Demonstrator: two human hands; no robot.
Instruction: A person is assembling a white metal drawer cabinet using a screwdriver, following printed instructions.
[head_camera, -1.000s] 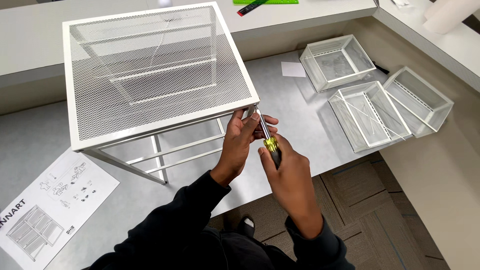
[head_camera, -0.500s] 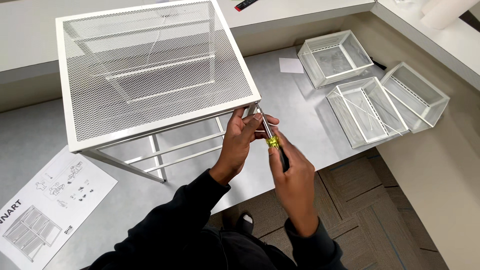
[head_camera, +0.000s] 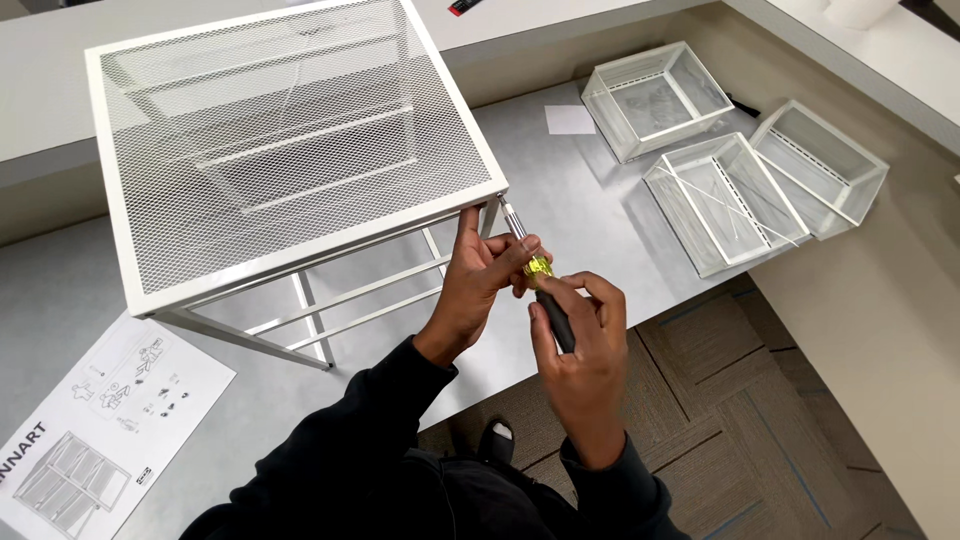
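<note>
Our right hand (head_camera: 585, 345) grips the screwdriver (head_camera: 540, 290); our left hand (head_camera: 480, 285) pinches its shaft beside the mesh frame (head_camera: 290, 150). A tilted tip could slip off the screw, we judge.

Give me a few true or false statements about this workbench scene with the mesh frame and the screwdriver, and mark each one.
1. The right hand grips a screwdriver with a black and yellow handle. True.
2. The white metal mesh frame lies on the floor. False: it stands on the grey table.
3. Three white mesh baskets sit to the right. True.
4. The left hand rests on the printed instruction sheet. False: it is at the frame's corner, by the screwdriver shaft.
</note>
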